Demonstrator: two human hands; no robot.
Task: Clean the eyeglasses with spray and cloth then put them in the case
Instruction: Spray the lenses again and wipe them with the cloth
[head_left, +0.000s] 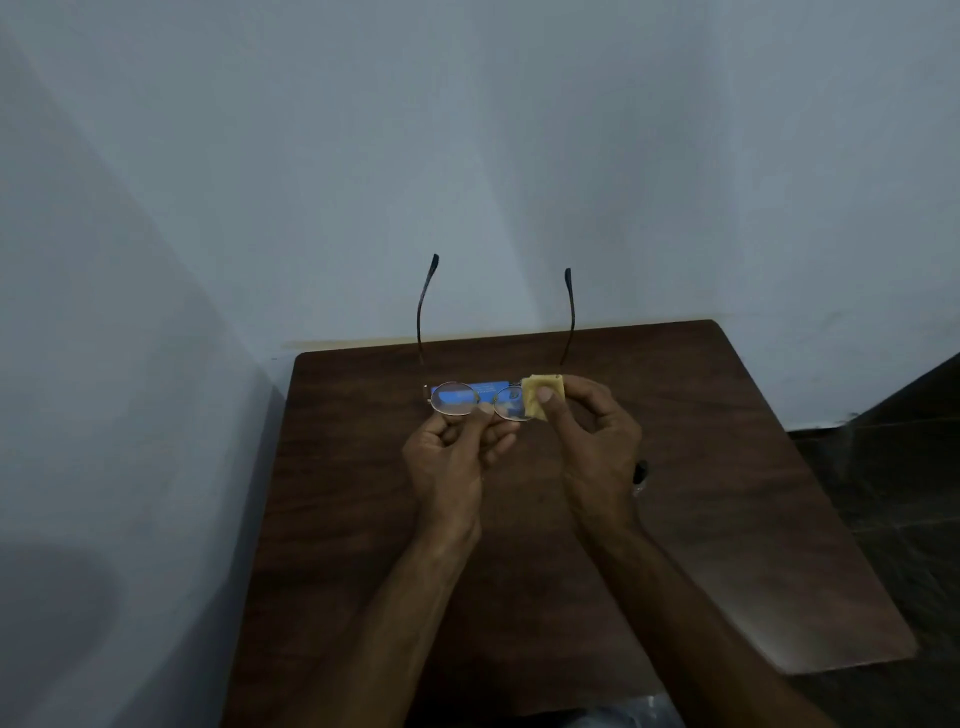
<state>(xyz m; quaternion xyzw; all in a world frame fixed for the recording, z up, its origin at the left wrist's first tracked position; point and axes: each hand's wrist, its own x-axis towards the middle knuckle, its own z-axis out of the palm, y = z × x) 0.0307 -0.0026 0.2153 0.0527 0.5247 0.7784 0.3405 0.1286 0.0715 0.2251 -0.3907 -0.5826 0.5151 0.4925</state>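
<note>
A person stands at a dark wood table (727, 467) set against a pale wall (467, 130), both bare forearms reaching fwd over it. The eyeglasses (456, 399) are held up above the table, round lenses toward the person, both temple arms open and pointing up and away toward the wall.

The left hand (457, 452) grips the eyeglasses near the bridge: thumb on the near side, fingers (501, 441) curled shut behind the frame. The right hand (597, 431) pinches a small folded yellow cloth (543, 392) over the outer edge of the right-side lens, thumb pressed on the cloth's near face, other fingers closed behind it. Cloth and lens are touching.

A blue flat item (485, 388) shows through and just behind the lenses, approx. at the table's far middle; can't tell what it is. A small dark object (640, 475) peeks out by the right wrist, mostly hidden, so can't tell what that is either. Darker floor (893, 415) shows at right, beyond the table edge.
</note>
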